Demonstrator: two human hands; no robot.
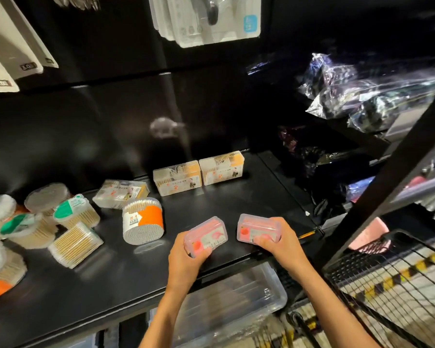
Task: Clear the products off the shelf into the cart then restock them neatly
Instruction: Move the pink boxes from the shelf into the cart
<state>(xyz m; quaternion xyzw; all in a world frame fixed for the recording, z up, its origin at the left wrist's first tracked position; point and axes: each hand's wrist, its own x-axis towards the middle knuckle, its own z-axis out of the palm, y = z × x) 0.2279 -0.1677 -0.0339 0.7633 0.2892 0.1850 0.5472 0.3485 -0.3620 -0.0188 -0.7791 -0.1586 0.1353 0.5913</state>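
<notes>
Each of my hands holds a clear pink box over the front of the black shelf (pixel 236 197). My left hand (pixel 185 259) grips one pink box (pixel 206 234) from below. My right hand (pixel 281 244) grips the other pink box (pixel 258 227). Two clear boxes of cotton swabs (pixel 177 178) (pixel 221 167) stand side by side at the back of the shelf. A third one (pixel 119 193) lies tilted to their left. A round orange-labelled tub of swabs (pixel 143 219) lies on its side in the middle. The wire cart (pixel 387 285) is at the lower right.
Several round and square swab packs (pixel 76 243) crowd the shelf's left end. White packages (pixel 204 18) hang above. Plastic-wrapped goods (pixel 362 91) fill the neighbouring shelves on the right, behind a black upright post (pixel 392 177). A clear plastic bin (pixel 231 302) sits under the shelf.
</notes>
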